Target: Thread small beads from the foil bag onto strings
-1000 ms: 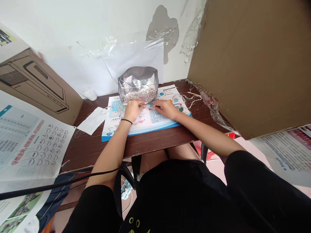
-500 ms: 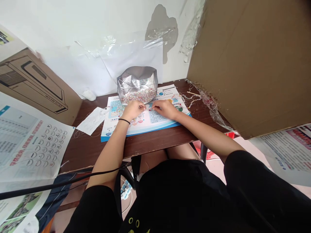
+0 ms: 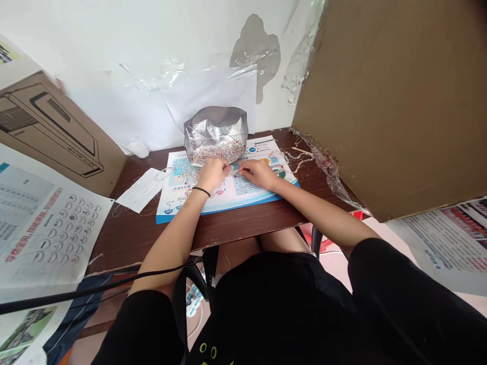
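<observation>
My left hand (image 3: 213, 173) is closed in a pinch just in front of an open bag of beads (image 3: 218, 152). My right hand (image 3: 258, 172), also pinched, faces it a short gap away. Tiny coloured bits between the fingertips look like a thin beaded thread (image 3: 233, 172), too small to see clearly. The bag is dark-edged with a silvery inside, and many small pink, white and red beads lie in its lower part. Under both hands lies a printed blue-and-white board or booklet (image 3: 243, 201).
Brown desk (image 3: 224, 230) beneath. White paper slip (image 3: 140, 190) at left; thin strands of beads (image 3: 304, 161) and crumpled clear plastic (image 3: 337, 182) at right. Cardboard walls (image 3: 399, 101) and a printed carton (image 3: 57, 126) flank the desk. A black strap (image 3: 95, 289) crosses the lower left.
My left hand has shifted slightly right and its wrist has turned a little. The right hand stays nearly in place, still pinched. The view has moved slightly.
</observation>
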Motion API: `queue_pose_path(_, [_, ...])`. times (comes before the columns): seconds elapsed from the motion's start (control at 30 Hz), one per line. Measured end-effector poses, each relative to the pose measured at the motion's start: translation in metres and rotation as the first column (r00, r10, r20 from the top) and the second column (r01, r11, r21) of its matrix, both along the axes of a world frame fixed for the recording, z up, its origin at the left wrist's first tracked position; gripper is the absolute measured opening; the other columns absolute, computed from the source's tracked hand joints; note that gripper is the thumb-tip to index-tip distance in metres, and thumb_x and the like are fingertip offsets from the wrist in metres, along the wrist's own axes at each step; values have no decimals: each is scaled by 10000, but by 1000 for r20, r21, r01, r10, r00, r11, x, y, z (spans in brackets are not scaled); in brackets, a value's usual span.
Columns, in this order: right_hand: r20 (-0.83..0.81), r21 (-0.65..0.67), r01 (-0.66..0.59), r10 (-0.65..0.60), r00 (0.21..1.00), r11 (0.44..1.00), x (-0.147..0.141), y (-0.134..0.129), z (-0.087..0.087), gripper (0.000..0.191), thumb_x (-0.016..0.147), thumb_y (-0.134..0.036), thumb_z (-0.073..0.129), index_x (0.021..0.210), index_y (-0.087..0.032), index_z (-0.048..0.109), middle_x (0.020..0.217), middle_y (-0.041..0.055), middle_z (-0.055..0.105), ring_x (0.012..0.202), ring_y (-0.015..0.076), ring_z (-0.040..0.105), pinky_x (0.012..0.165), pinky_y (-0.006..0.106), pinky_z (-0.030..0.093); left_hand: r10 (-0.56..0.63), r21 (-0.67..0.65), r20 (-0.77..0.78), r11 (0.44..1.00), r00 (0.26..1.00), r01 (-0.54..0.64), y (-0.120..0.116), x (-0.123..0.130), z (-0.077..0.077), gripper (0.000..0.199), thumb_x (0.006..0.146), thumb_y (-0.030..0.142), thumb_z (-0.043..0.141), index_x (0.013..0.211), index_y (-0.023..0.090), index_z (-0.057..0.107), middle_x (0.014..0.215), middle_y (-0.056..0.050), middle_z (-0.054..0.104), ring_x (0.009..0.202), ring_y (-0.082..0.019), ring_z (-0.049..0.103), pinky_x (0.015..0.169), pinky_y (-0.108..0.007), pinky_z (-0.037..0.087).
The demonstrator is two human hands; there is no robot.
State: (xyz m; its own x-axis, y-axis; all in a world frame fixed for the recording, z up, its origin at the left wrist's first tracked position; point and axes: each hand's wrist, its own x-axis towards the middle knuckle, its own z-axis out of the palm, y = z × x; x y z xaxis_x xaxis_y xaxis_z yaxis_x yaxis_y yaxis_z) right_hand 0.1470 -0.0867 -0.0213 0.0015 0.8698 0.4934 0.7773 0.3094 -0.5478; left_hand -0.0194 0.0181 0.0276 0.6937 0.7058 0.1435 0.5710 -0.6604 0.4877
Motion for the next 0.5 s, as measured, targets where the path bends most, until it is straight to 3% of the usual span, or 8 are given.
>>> queue_pose_path(0.07, [-55,45,88,-85,995,995,0,-1,3,172,916,-145,523,892,-200,684,943,55,740,865,196,643,823,327,485,82,-218,247,975,965,-27,-4,-2,-4,100,861,145,642,804,164,722,812,-58,753,736,-161,653,738,-288,496])
queue_pose_path(0.1, [-82,69,139,-134,988,988,1,-2,5,176,924,-151,510,895,-201,676,948,61,736,867,198,637,830,335,487,138,-363,355,932,925,0,-7,-2,-5,80,878,157,640,840,161,710,836,-58,757,724,-142,650,715,-272,499])
queue_pose_path(0.2, [-129,113,237,-223,966,965,5,-4,11,165,928,-156,502,888,-203,655,939,71,725,874,209,623,840,351,489,305,-700,505,692,807,176,-17,-3,-5,43,897,148,650,898,153,693,889,-61,761,739,-99,658,732,-242,524])
queue_pose_path(0.3, [-145,131,245,-225,963,961,7,-5,14,161,929,-153,499,894,-209,646,962,74,722,880,210,615,843,355,487,379,-809,510,516,773,281,-26,0,-5,83,874,68,666,878,141,705,860,-52,750,762,-80,661,819,-240,544])
queue_pose_path(0.4, [-147,155,233,-211,966,960,4,-6,16,192,949,-156,474,911,-211,653,982,72,716,895,207,608,852,358,484,433,-849,485,443,760,290,-30,3,-7,134,858,11,659,848,132,716,822,-38,733,740,-72,648,839,-243,546])
queue_pose_path(0.5, [-130,160,191,-172,977,968,0,-8,18,217,958,-157,470,909,-214,673,971,68,713,906,207,612,852,359,489,481,-869,465,409,743,278,-31,6,-8,170,876,-7,625,837,127,722,795,-27,716,703,-55,624,820,-225,537])
